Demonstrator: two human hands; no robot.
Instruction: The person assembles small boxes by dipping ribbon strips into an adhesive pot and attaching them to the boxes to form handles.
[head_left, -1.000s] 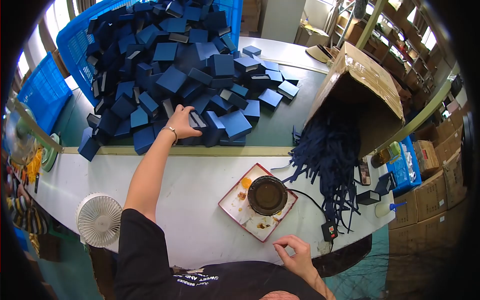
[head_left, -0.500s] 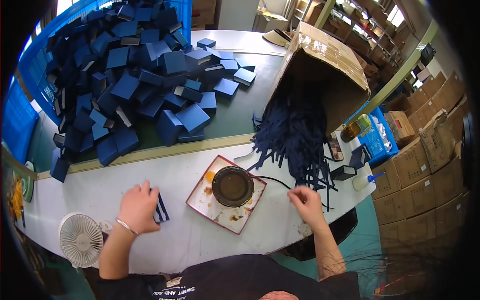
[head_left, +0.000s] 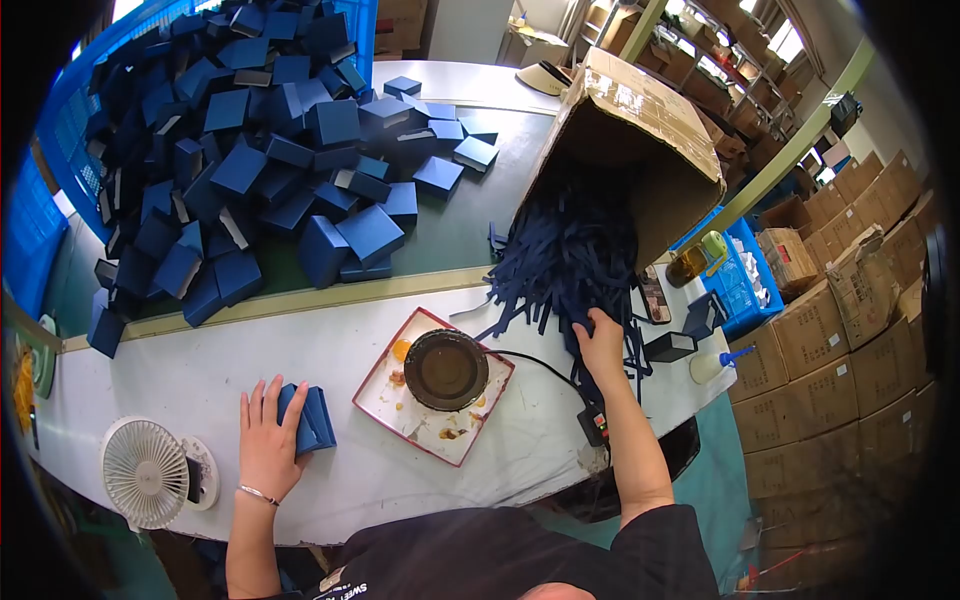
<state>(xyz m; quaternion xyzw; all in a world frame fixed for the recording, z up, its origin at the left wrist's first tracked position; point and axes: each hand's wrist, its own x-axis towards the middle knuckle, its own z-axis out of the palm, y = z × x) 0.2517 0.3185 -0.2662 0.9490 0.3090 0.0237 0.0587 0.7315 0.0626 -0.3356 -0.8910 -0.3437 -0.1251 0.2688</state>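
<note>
On the white tabletop (head_left: 410, 490), left of the red-edged tray (head_left: 458, 458), I see one blue box (head_left: 318, 420) beside the left hand (head_left: 265, 442). I'd judge it light and fairly stiff, like covered card, with a smooth skin that may slide if pushed and corners that could dent. Its upper surface shows more than one panel, so I would take hold low on two opposite sides, not by an edge that might lift. The left hand lies palm down, its fingers spread wide and pointing away from the body, with the index finger over the box's near-left side and the thumb close to its lower edge; I cannot tell how firmly it bears. Dark blue strips (head_left: 565, 240) spill from the carton (head_left: 660, 105), and I expect them soft, limp and quick to tangle, best taken singly by a free end. The right hand (head_left: 600, 345) reaches forward to their near edge, forearm extended, thumb and index finger narrow; whether a strip is pinched there, I cannot tell.
</note>
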